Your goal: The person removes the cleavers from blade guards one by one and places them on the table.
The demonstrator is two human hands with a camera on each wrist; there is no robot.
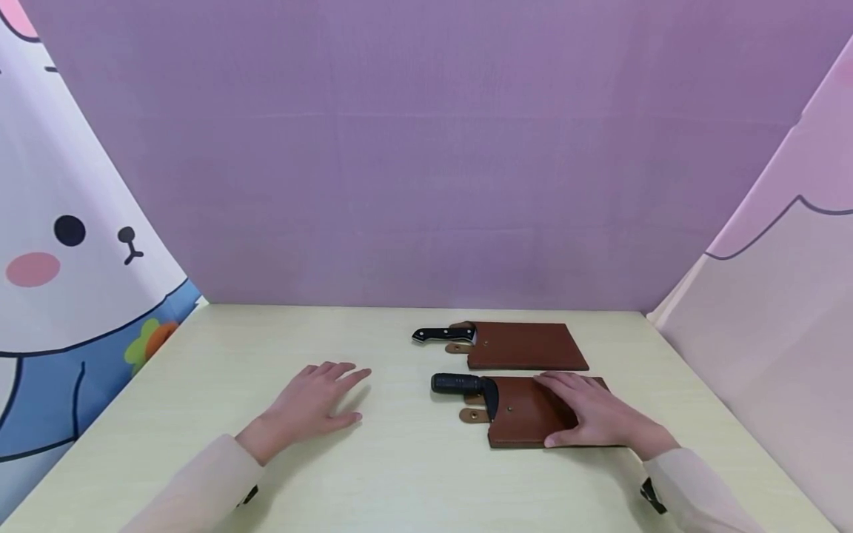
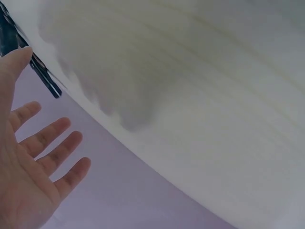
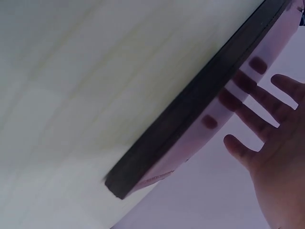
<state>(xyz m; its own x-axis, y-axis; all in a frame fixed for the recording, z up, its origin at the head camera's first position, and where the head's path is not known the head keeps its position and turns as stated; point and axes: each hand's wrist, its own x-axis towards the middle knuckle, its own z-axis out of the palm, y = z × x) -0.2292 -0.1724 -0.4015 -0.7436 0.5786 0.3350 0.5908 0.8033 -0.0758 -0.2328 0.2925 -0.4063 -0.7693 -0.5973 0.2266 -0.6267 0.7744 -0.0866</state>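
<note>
Two brown leather knife sheaths lie flat on the table, one behind the other. From the near sheath [image 1: 509,429] a knife with a thick black handle [image 1: 456,383] sticks out to the left. The far sheath [image 1: 526,346] holds a knife with a riveted black handle [image 1: 445,334]. My right hand [image 1: 597,411] is spread over the right part of the near sheath. In the right wrist view its separated fingertips [image 3: 232,141] show close over the sheath's surface, mirrored in it. My left hand [image 1: 308,403] hovers left of the knives, fingers spread, holding nothing.
Each sheath has a tan snap strap, such as the near strap [image 1: 474,416], on its left side. The pale table [image 1: 373,481] meets a purple cloth backdrop [image 1: 426,185] behind. Printed cloths stand on the left [image 1: 87,178] and right [image 1: 773,318].
</note>
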